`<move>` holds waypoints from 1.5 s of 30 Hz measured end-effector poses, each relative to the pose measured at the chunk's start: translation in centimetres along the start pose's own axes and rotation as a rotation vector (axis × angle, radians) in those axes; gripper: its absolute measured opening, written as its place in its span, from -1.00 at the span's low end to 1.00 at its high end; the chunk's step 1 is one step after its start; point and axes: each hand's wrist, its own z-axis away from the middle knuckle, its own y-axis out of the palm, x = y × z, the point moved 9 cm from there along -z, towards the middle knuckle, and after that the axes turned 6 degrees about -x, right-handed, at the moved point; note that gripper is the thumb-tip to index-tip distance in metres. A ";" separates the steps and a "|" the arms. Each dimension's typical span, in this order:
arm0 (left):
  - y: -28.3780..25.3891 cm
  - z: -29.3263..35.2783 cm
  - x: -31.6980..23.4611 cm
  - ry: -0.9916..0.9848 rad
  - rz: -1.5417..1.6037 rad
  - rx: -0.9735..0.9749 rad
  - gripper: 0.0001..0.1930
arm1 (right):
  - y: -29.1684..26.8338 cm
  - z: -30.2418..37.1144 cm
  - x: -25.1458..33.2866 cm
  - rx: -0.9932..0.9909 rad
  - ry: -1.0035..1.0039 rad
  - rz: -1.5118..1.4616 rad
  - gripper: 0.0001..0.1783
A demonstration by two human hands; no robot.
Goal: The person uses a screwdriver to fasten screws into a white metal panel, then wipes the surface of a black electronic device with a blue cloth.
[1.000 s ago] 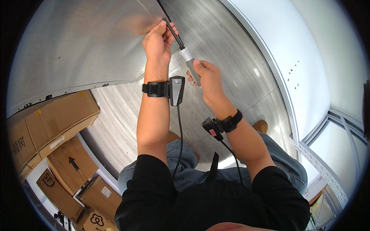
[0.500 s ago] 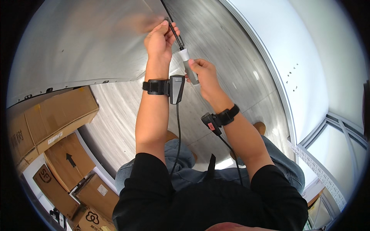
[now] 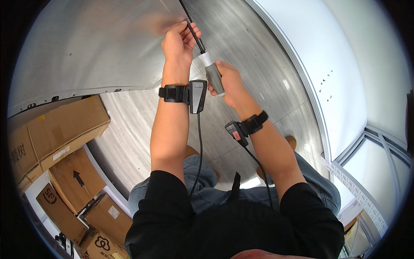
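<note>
A screwdriver with a grey handle (image 3: 213,77), a white collar (image 3: 204,58) and a long dark shaft (image 3: 196,39) slants up and left, along the edge of a large shiny metal panel (image 3: 108,52). My right hand (image 3: 229,83) is closed around its handle, thumb lying on the upper side. Higher up, my left hand (image 3: 177,42) is pinched at the shaft's far end, its thumb close to the tip and the panel's edge. My fingers hide part of the tip, and whether a screw sits there I cannot make out.
Cardboard boxes (image 3: 69,123) are stacked at the lower left, beneath the panel's near edge. A white panel (image 3: 340,86) with several small dark screws on it stands to the right, beside a metal frame (image 3: 379,146). Cables (image 3: 199,151) hang from both wrist straps.
My right hand has shifted its grip on the handle; its thumb lies higher and straighter, and more of the grey handle shows. My left hand stays nearly in place at the shaft's end.
</note>
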 end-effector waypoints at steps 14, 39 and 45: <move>-0.4 -0.6 0.7 -0.023 0.072 -0.025 -0.86 | -3.3 0.7 -1.5 -0.068 -0.066 0.171 -0.67; 12.7 7.4 13.8 -0.093 -0.334 0.419 -0.73 | -19.0 8.3 5.9 -0.271 -0.289 0.108 -0.71; 24.7 15.7 23.4 0.151 -0.892 0.896 -0.68 | -30.8 15.9 8.8 -0.624 -0.503 -0.111 -0.71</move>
